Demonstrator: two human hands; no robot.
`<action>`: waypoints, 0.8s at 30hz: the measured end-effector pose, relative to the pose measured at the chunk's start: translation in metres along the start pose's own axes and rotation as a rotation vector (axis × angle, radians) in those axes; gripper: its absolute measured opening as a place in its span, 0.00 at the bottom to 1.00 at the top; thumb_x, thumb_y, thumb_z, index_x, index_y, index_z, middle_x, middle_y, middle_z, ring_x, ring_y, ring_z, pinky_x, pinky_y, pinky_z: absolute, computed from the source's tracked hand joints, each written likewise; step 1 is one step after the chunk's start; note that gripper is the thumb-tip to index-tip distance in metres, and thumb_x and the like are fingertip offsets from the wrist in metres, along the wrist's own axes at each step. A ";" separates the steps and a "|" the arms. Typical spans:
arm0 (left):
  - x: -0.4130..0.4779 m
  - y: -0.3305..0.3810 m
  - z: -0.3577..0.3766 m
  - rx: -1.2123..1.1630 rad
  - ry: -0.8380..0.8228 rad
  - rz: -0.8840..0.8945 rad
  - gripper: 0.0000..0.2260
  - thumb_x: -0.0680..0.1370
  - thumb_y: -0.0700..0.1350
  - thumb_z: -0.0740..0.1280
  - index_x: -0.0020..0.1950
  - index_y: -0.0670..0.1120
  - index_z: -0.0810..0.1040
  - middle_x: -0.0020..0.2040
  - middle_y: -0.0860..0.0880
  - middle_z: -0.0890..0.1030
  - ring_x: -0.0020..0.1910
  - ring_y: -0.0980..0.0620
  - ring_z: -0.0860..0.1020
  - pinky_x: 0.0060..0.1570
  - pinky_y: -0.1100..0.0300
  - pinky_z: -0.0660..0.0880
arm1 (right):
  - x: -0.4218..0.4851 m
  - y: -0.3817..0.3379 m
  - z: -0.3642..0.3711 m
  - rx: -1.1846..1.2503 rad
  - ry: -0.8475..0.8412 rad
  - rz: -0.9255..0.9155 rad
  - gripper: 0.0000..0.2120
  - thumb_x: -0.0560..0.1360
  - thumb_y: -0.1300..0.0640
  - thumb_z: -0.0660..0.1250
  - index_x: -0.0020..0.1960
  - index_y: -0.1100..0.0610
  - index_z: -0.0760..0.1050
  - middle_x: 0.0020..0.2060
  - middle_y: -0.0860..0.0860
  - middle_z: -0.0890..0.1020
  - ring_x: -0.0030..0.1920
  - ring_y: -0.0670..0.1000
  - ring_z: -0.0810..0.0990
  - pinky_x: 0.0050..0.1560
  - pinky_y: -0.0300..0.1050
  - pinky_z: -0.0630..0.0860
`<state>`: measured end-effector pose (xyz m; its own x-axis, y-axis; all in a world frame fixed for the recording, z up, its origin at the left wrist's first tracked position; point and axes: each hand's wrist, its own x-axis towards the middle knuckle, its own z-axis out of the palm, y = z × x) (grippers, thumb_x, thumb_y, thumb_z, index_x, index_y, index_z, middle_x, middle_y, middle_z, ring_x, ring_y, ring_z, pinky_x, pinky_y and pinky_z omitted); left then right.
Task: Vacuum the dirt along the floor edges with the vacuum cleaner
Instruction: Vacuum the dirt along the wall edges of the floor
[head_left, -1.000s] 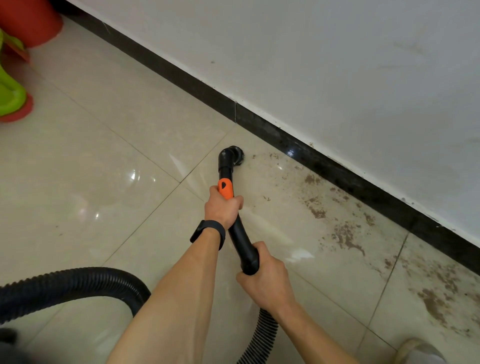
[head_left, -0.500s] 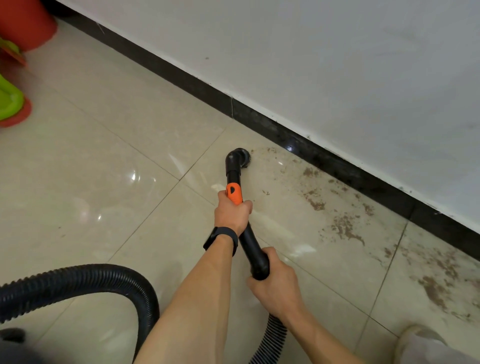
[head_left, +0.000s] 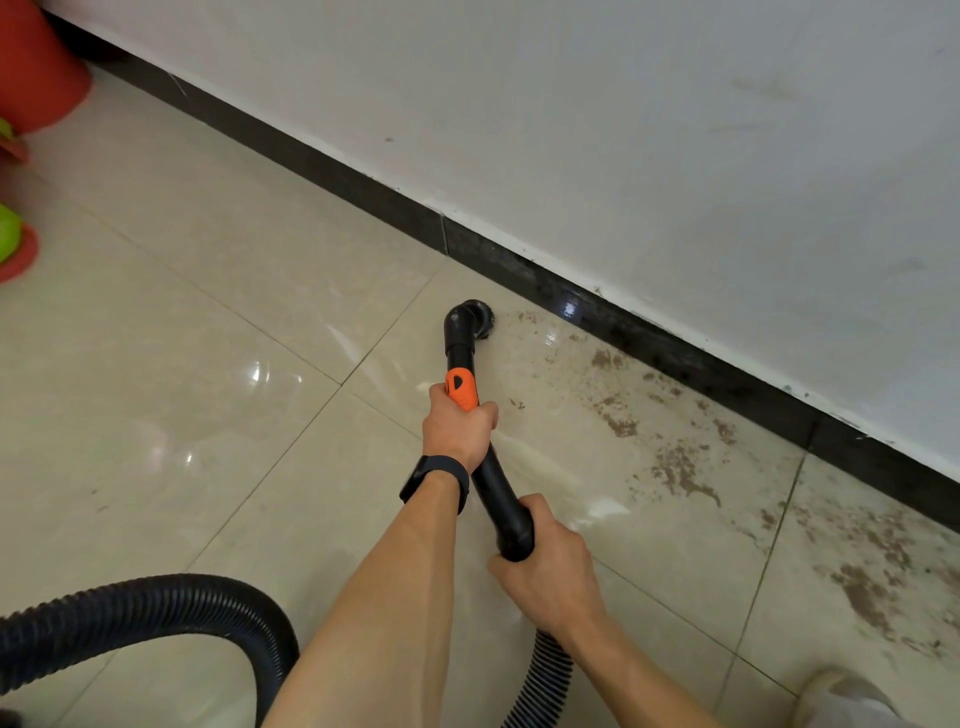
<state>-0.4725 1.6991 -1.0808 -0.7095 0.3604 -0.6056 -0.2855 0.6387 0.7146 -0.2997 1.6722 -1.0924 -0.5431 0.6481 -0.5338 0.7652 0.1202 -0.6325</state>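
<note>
A black vacuum wand (head_left: 498, 493) with an orange band (head_left: 462, 387) points at the wall, and its round brush nozzle (head_left: 475, 318) sits on the beige tile close to the black skirting (head_left: 675, 353). My left hand (head_left: 457, 426) grips the wand just below the orange band. My right hand (head_left: 550, 566) grips the wand's lower end where the ribbed hose (head_left: 543, 680) joins. Brown dirt (head_left: 680, 467) is smeared over the tiles to the right of the nozzle, along the skirting.
The ribbed black hose loop (head_left: 156, 608) lies across the floor at the lower left. A red bucket (head_left: 36, 67) and a green and red object (head_left: 13, 244) stand at the left edge. A light shoe (head_left: 841, 696) shows at the bottom right.
The nozzle has slid a short way right along the skirting, closer to the dirt patch. Both hands kept their grip and moved with the wand.
</note>
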 end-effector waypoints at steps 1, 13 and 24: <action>0.000 0.001 0.002 -0.003 -0.002 0.000 0.19 0.72 0.40 0.69 0.60 0.47 0.68 0.44 0.47 0.75 0.40 0.43 0.78 0.49 0.44 0.81 | 0.001 0.001 -0.002 -0.001 0.003 0.001 0.18 0.71 0.54 0.71 0.56 0.44 0.68 0.40 0.44 0.79 0.38 0.46 0.79 0.34 0.38 0.74; 0.001 0.013 0.018 -0.004 -0.050 -0.004 0.19 0.70 0.41 0.69 0.58 0.49 0.67 0.45 0.46 0.76 0.45 0.36 0.82 0.48 0.41 0.82 | 0.008 0.008 -0.012 0.010 0.046 0.013 0.19 0.70 0.56 0.71 0.55 0.43 0.67 0.40 0.44 0.79 0.39 0.47 0.79 0.39 0.45 0.80; 0.005 0.018 0.033 0.011 -0.075 0.024 0.18 0.72 0.41 0.69 0.58 0.48 0.67 0.45 0.46 0.75 0.41 0.44 0.79 0.47 0.45 0.82 | 0.013 0.017 -0.020 0.019 0.069 0.027 0.19 0.70 0.55 0.72 0.55 0.43 0.67 0.41 0.44 0.79 0.39 0.47 0.80 0.38 0.43 0.79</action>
<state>-0.4601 1.7346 -1.0827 -0.6658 0.4248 -0.6134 -0.2616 0.6370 0.7251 -0.2870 1.6978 -1.0995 -0.4971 0.7010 -0.5114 0.7718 0.0879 -0.6297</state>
